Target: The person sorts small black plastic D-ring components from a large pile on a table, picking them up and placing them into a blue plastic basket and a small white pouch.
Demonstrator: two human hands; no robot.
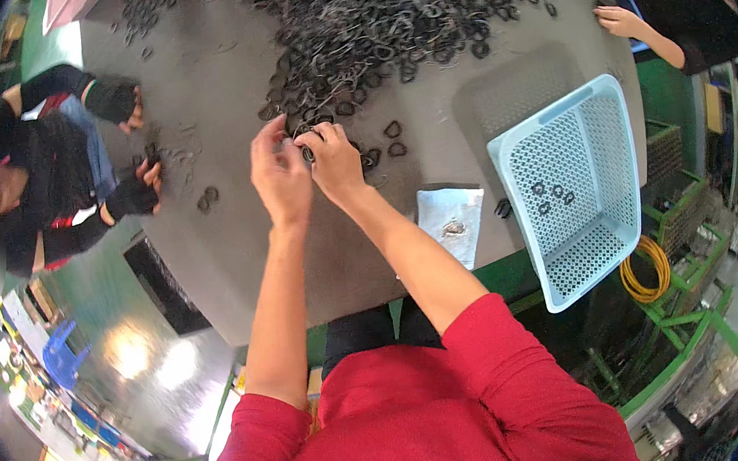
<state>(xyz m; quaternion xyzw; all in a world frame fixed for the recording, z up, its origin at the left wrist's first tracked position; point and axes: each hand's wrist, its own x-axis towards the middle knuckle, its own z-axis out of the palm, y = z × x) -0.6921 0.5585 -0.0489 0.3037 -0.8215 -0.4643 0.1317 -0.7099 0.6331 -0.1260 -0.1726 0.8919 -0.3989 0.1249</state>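
A large heap of small black rings point(381, 20) covers the far middle of the grey table. At its near edge my two hands work close together. My right hand point(336, 161) is closed, with a small black ring point(307, 154) pinched at its fingertips. Right beside it is my left hand point(279, 175), smeared by motion, so I cannot tell whether its fingers grip anything. A few loose black rings point(394, 139) lie just to the right of my hands.
A light blue perforated basket point(522, 213) with several rings inside stands at the table's right edge. Left of it lies a pale plastic bag point(459, 206) with small bits on it. One co-worker's gloved hands point(133, 198) are at the left; another's hand point(623, 21) rests far right.
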